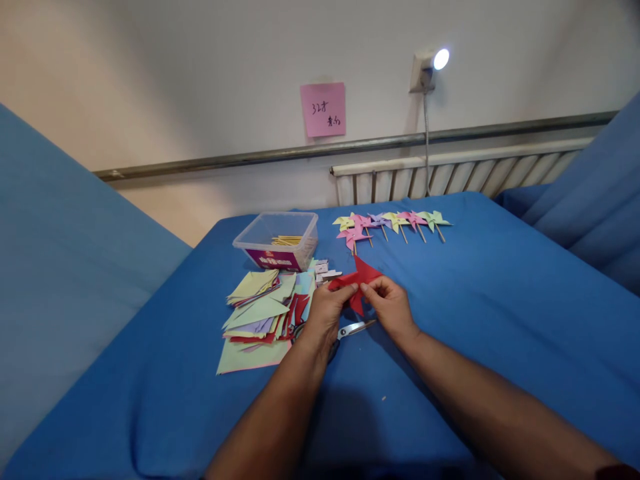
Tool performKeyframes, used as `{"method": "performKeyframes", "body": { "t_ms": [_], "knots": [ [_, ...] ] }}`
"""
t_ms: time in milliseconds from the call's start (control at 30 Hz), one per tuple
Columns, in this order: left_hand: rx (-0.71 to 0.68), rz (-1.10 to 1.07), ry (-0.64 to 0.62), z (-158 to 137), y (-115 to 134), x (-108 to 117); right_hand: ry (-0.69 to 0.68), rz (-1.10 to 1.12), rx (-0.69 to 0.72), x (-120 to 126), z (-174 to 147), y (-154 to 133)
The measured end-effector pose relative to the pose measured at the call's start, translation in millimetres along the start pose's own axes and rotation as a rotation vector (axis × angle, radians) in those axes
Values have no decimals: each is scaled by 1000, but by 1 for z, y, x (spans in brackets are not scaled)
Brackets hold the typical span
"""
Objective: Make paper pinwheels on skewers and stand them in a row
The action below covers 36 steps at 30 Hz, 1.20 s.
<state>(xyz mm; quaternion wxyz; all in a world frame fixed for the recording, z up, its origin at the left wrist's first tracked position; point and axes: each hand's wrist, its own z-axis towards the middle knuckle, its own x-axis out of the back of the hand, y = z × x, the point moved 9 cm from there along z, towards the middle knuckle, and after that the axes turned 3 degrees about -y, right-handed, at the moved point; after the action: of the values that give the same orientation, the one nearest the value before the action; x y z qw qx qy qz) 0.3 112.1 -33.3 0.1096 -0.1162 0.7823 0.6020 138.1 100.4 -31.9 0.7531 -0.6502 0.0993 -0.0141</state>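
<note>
Both hands hold one red paper pinwheel point(367, 269) above the blue-covered table. My left hand point(327, 309) grips its left side, thumb pressed near the centre. My right hand point(391, 305) pinches it from the right, its thumb also close to the middle. Folded red blades stick out above and below the fingers. Under the hands lies a pair of scissors point(353, 329), blades pointing right, its dark handles partly hidden by my left wrist. Left of my left hand are stacked, coloured paper pieces point(257, 310) in green, yellow, purple and red.
A clear plastic box point(275, 233) with thin wooden sticks point(287, 240) stands behind the paper. Several finished pinwheels point(411, 220) on sticks lie along the table's back. Blue cloth hangs on both sides. A radiator point(465, 167) and a pink note point(323, 110) are at the wall.
</note>
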Motion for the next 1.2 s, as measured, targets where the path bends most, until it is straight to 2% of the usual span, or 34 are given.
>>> {"method": "performKeyframes", "body": {
  "t_ms": [133, 267, 333, 500, 633, 767, 833, 933, 1033, 1200],
  "knots": [
    [-12, 35, 3, 4, 1, 5, 2, 46, 0, 2, 1, -1],
    [28, 74, -82, 7, 3, 5, 68, 149, 10, 19, 11, -6],
    [69, 106, -145, 5, 3, 2, 1, 186, -32, 19, 17, -6],
    [103, 264, -233, -1, 8, -4, -333, 248, -206, -10, 11, 1],
    [119, 401, -272, -4, 8, -4, -378, 174, -192, -15, 4, 1],
    [86, 416, -271, -4, 10, -3, -387, 166, -204, -17, 3, 5],
    [54, 413, -217, -2, 12, -2, -327, 193, -211, -15, 6, 9],
    [12, 294, -115, 1, 12, -1, -102, 252, -202, -3, 10, 15],
    [58, 135, -76, -1, -1, -5, 75, 341, -208, 6, 8, 21],
    [172, 27, -67, -8, -22, -13, 158, 371, -178, 8, 3, 21]
  ]
}}
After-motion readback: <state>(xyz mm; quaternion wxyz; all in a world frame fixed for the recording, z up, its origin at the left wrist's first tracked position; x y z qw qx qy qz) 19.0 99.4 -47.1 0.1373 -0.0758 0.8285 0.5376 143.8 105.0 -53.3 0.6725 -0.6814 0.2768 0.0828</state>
